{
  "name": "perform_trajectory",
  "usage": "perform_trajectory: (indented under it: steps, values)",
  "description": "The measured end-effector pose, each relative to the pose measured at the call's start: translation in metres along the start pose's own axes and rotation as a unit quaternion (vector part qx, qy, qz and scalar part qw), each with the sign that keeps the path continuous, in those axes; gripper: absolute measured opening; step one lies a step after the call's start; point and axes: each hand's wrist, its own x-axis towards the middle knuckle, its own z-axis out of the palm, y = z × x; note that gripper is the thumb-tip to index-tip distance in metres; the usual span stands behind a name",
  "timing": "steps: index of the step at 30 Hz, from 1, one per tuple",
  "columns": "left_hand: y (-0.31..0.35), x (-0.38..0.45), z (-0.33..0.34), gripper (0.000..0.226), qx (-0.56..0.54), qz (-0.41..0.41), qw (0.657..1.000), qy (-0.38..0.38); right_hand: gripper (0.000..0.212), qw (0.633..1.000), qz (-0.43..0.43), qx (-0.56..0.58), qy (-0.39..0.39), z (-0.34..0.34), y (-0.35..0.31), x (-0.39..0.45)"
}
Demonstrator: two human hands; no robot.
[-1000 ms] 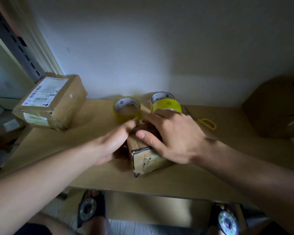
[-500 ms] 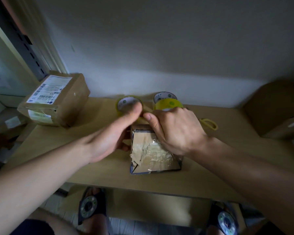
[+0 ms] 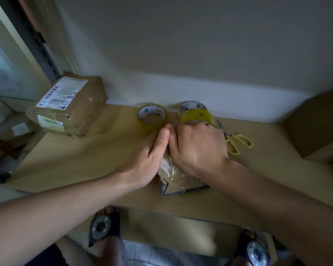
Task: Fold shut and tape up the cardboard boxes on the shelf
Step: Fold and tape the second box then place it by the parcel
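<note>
A small cardboard box (image 3: 178,182) with wrinkled clear tape on its top sits near the front edge of the wooden shelf (image 3: 81,164). My left hand (image 3: 146,158) rests against the box's left side, its straight thumb pressing on the far top edge; its fingers are hidden. My right hand (image 3: 197,148) covers the top, fingers curled over the far edge. Just behind the hands are two yellow tape rolls, one lying flat (image 3: 152,119) and one upright (image 3: 197,114).
Yellow-handled scissors (image 3: 237,144) lie right of my right hand. A taped box with a white shipping label (image 3: 69,106) stands at the back left. A larger brown box (image 3: 319,129) fills the right end. The wall runs close behind.
The small box has been tipped over so its taped face points up. Both hands slid to its far end, and thumb and forefinger now meet at the far top edge.
</note>
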Motion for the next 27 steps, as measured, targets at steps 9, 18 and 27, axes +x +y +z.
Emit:
perform_trajectory:
  steps: [9, 18, 27]
  values:
    - [-0.007, 0.001, -0.005, 0.035, -0.005, 0.024, 1.000, -0.012, 0.057, 0.995, -0.084, 0.050, 0.007, 0.010, 0.012, 0.009]
    - [-0.013, 0.003, -0.011, 0.061, 0.033, 0.068, 0.997, -0.035, 0.061, 0.995, -0.083, 0.056, -0.013, 0.006, 0.031, 0.000]
    - [-0.012, 0.004, -0.018, 0.064, 0.079, 0.075, 0.993, -0.054, 0.044, 0.985, -0.109, 0.133, 0.015, 0.006, 0.057, 0.001]
